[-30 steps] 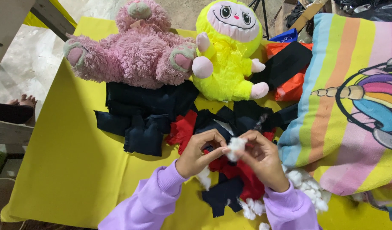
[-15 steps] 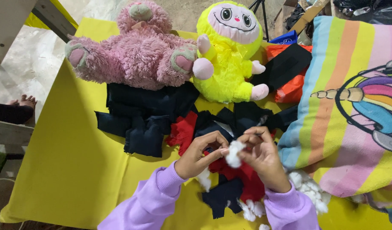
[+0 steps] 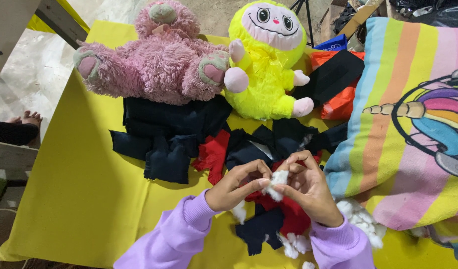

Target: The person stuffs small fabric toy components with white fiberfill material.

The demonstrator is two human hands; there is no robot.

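Observation:
My left hand (image 3: 234,187) and my right hand (image 3: 308,187) meet over the yellow table (image 3: 74,199), both in lilac sleeves. Between their fingertips they pinch a small tuft of white stuffing (image 3: 276,182). Under the hands lies a red and dark navy fabric piece (image 3: 274,219), partly hidden by them. More white stuffing (image 3: 358,219) lies loose to the right of my right wrist, and a few bits (image 3: 293,244) rest near the front edge.
A pink plush bear (image 3: 154,60) and a yellow plush toy (image 3: 269,55) lie at the back. Dark navy fabric pieces (image 3: 164,134) and a red scrap (image 3: 214,152) sit mid-table. A striped cushion (image 3: 413,124) fills the right. A person's bare foot (image 3: 27,118) shows at the left.
The stuffing tuft has dropped slightly lower between my fingertips, and both hands have closed in tighter on it. Everything else on the table has stayed put.

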